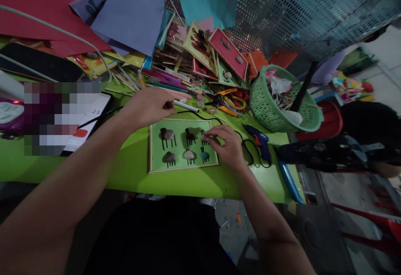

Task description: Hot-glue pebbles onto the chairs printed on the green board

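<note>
A green card (pixel 181 145) framed with thin wooden sticks lies on the bright green table (pixel 194 183). Several pebbles with drawn black heads and legs sit on it, among them a white pebble (pixel 189 154) and a teal pebble (pixel 204 156). My right hand (pixel 227 143) is at the card's upper right, its thumb and forefinger pinched over the top right figure; what they hold, if anything, is hidden. Above the card's upper left, my left hand (pixel 153 105) is curled with fingers bent down, beside a white marker (pixel 187 105). Its grip is hidden.
Pens, scissors (pixel 234 101) and wooden sticks lie behind the card. A green basket (pixel 269 112) of scraps and a blue glue gun (pixel 263 141) with a looping black cable are on the right. At left rests a phone (pixel 90 120). Another person's dark sleeve (pixel 310 154) reaches in from the right.
</note>
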Motion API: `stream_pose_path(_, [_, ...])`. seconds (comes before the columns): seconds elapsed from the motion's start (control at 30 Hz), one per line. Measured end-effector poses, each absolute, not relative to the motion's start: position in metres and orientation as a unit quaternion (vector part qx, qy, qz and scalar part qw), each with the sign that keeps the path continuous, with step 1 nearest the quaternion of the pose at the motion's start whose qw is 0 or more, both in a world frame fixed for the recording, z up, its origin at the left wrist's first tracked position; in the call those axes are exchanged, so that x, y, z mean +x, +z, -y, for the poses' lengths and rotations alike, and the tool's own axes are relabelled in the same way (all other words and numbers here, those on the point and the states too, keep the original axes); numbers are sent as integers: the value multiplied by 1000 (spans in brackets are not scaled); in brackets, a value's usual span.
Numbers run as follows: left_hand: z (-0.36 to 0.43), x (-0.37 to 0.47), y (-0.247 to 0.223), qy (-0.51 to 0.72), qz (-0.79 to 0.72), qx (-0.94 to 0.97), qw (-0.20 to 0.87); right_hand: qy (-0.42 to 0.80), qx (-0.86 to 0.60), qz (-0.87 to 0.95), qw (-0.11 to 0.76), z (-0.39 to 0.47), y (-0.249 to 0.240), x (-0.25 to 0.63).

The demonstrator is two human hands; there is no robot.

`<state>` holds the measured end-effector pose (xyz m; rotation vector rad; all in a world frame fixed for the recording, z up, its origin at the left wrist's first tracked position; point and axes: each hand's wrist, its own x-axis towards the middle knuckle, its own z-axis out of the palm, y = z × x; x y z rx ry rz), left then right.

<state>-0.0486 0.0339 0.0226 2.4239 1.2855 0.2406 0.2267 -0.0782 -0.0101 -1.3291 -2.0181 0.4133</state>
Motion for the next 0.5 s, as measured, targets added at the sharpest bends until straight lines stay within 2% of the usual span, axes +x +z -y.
stream_pose_path(0.33, [-31, -49, 29, 27, -444, 873, 197, 200, -558, 708, 383, 76, -7, 237])
stream_pose_path(0.5, [-30, -49, 25, -1, -437, 881, 183, 200, -550, 718, 375, 80, -9, 237])
